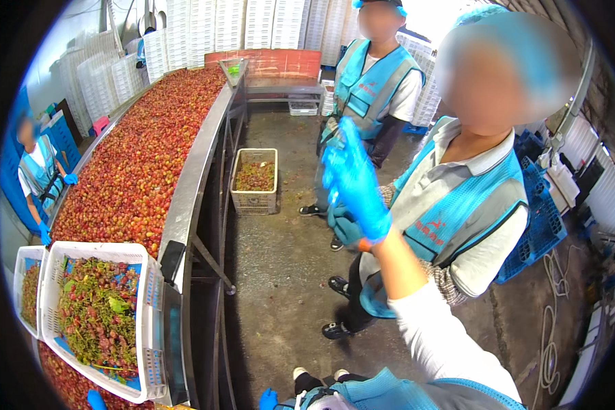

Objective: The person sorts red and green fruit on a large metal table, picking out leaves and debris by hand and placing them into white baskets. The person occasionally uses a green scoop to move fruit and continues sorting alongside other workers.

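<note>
My right hand (356, 184), in a blue glove, is raised at the end of an outstretched arm, fingers extended and nothing visible in them. It appears in front of a co-worker in a blue and grey vest (461, 200); whether it touches them I cannot tell. Low in the view, beside my body, is my left hand (269, 400), also blue-gloved and cut by the bottom edge; its grip is unclear. To the left stands a white plastic crate (146, 256) of grape stems and grapes (100, 312), resting at the sorting conveyor (200, 148) spread with loose red grapes (133, 148).
Another crate (253, 202) with grapes stands on the wet concrete floor (282, 277). A second co-worker (374, 87) stands behind the first. Across the conveyor is another person (41, 169). One blue-gloved hand (96, 400), owner unclear, shows lower left. Blue pallets (533, 220) and a hose (547, 353) lie right.
</note>
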A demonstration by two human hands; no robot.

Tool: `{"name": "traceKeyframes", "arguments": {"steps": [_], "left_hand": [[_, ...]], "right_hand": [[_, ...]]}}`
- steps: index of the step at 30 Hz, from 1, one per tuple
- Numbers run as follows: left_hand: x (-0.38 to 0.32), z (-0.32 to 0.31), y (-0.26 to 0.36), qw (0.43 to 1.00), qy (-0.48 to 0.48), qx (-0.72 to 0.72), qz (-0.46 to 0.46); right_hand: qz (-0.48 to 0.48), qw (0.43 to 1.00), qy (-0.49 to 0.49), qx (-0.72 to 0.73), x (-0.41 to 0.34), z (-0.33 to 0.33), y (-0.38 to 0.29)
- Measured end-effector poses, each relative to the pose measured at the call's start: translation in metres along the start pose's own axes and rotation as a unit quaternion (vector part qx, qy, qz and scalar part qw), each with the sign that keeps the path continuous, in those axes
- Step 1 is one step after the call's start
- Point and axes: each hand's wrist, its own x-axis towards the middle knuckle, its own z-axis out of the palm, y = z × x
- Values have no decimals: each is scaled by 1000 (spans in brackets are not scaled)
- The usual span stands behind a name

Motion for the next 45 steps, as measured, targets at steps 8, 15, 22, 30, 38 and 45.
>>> {"name": "traceKeyframes", "arguments": {"steps": [8, 15, 22, 30, 38, 45], "left_hand": [[6, -5, -3, 996, 8, -85, -8], [-58, -39, 143, 908, -45, -389, 150], [-171, -55, 307, 585, -330, -625, 397], [-209, -45, 360, 663, -281, -515, 465], [-202, -30, 366, 780, 57, -340, 522], [-248, -34, 298, 826, 386, -251, 325]], "right_hand": [[93, 968, -215, -95, -66, 13, -10], [294, 781, -512, -205, -225, 45, 72], [273, 735, -619, -43, -249, 87, 94], [233, 776, -580, 84, -232, 110, 81], [296, 734, -599, 126, -225, 77, 86], [424, 774, -393, 259, -221, 44, 156]]}}
